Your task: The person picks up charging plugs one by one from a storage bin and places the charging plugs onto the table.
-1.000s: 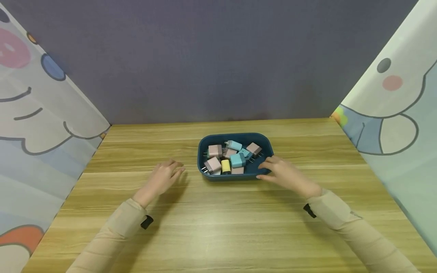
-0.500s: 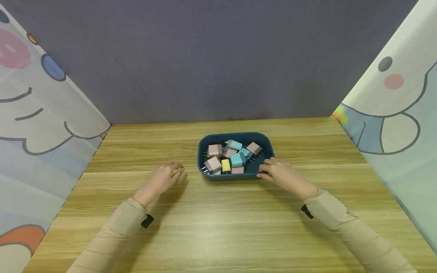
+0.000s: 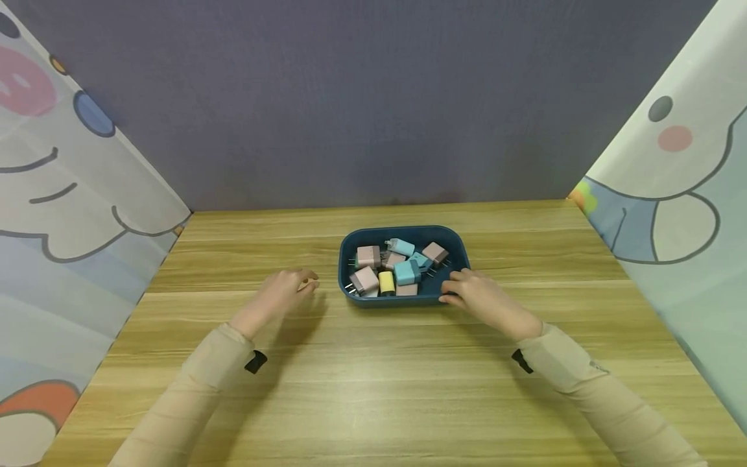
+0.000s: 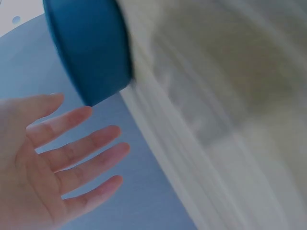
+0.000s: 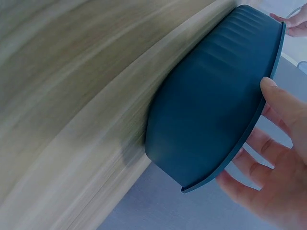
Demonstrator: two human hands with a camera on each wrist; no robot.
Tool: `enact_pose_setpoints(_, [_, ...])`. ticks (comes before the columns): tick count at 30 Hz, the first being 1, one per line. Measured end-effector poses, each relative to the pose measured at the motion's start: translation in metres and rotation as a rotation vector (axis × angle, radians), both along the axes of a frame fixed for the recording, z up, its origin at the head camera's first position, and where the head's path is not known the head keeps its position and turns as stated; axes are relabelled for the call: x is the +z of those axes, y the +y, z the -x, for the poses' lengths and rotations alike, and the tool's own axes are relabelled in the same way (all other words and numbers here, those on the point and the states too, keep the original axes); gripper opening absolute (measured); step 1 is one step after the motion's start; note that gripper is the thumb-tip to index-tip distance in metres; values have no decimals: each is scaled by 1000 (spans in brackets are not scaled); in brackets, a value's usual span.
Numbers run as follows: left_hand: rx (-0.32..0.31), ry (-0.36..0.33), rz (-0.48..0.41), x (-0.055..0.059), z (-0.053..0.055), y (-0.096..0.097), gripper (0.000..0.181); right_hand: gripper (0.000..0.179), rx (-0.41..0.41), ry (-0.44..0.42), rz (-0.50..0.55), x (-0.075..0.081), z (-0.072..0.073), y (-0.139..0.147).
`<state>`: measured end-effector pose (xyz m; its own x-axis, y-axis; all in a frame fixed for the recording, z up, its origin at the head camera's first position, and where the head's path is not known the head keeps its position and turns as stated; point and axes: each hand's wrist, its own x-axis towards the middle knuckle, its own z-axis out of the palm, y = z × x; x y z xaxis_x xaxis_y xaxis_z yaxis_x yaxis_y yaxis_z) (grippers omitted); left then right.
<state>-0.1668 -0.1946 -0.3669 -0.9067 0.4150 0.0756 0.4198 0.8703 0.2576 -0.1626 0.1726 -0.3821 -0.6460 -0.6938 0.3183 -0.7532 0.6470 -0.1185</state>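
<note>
Blue tray (image 3: 426, 301) stands on the wooden bench (image 3: 373, 389), between the two hands, and small charger plugs lie in it. From the left, the left hand (image 3: 280, 292) is over the bench, near the left end of the tray but apart from it; its fingers (image 4: 60, 125) are spread, open and relaxed. Inside the tray, at the left end, are a pink plug (image 3: 367, 256) at the back and one more pink plug (image 3: 364, 280) in front of it. Next come a yellow plug (image 3: 386, 283) close to the front wall and, at the back, a pale blue plug (image 3: 401, 246). A brighter blue plug (image 3: 406, 272) lies just to the right of the yellow one, and a last pink plug (image 3: 434, 253) is near the right end. There, the right hand (image 3: 480, 295) grips the tray at its front right corner: the thumb (image 5: 280, 103) is on the outer side, the other fingers reach over the rim.
</note>
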Motion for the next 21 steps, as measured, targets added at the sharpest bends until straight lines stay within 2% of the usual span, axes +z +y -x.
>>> enact_pose_setpoints(8, [-45, 19, 34, 23, 10, 13, 26, 7, -6, -1, -4, 1, -1, -2])
enact_pose_setpoints(12, [-57, -12, 57, 33, 14, 23, 29, 6, -5, -10, 2, 1, -1, -2])
enact_pose_setpoints(21, [-86, -78, 77, 43, 31, 46, 31, 6, -5, -10, 25, -1, 0, -2])
